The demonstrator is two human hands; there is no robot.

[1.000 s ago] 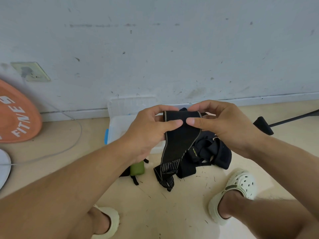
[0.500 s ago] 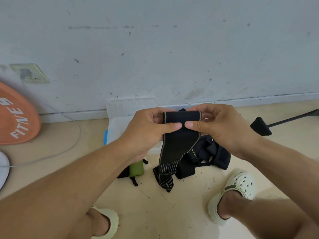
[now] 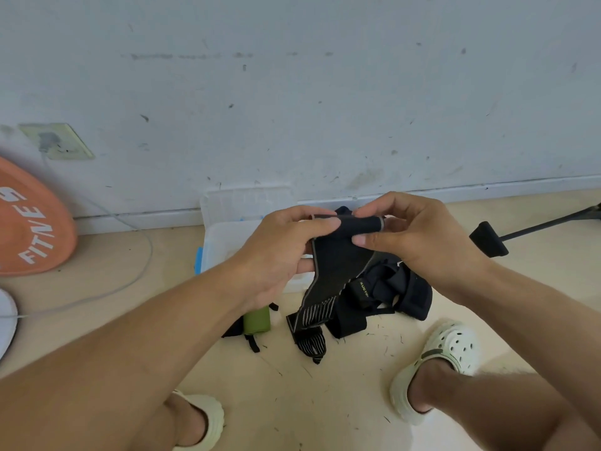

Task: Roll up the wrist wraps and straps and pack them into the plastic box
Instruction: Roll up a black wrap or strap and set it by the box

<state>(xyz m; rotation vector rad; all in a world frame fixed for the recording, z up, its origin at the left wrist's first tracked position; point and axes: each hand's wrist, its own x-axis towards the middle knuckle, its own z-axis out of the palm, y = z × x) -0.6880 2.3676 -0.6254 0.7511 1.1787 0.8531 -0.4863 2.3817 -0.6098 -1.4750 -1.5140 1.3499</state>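
Wrist wrap (image 3: 335,268), black w/ pale edging, is up in both your hands above the floor (image 3: 325,402), its top end curled into a short roll. Your left hand (image 3: 279,255) pinches the roll's left side, thumb on top; your right hand (image 3: 419,239) pinches the right end, fingers curled over it. Rest of the wrap hangs down, striped tail reaching the pile of black straps (image 3: 390,294) on the floor. Plastic box (image 3: 224,245) sits open just behind your left hand, lid (image 3: 247,203) leaning vs the wall. Green roll (image 3: 257,322) lies on the floor below your left wrist. Orange weight plate (image 3: 29,222) leans at far left.
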